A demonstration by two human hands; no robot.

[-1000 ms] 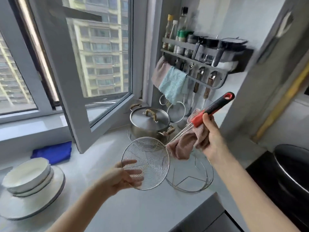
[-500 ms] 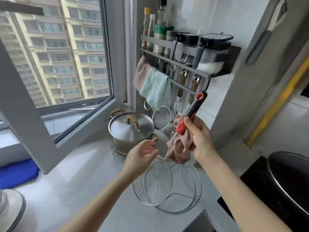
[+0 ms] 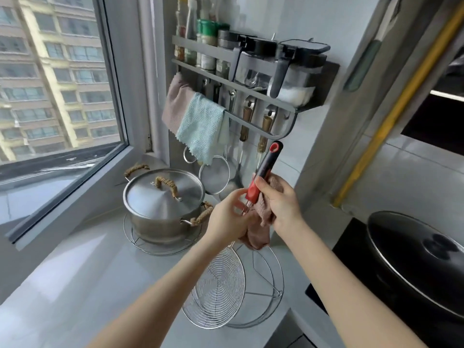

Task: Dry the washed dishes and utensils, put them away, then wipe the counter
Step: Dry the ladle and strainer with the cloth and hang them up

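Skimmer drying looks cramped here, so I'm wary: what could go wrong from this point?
1. The skimmer basket hangs over the wire trivet; lowered, it could snag there.
2. Its handle points up toward the utensils hanging on the rack; a lift might knock them.
3. The right hand grips handle and cloth together, the left hand the cloth lower down; the grip may slip.
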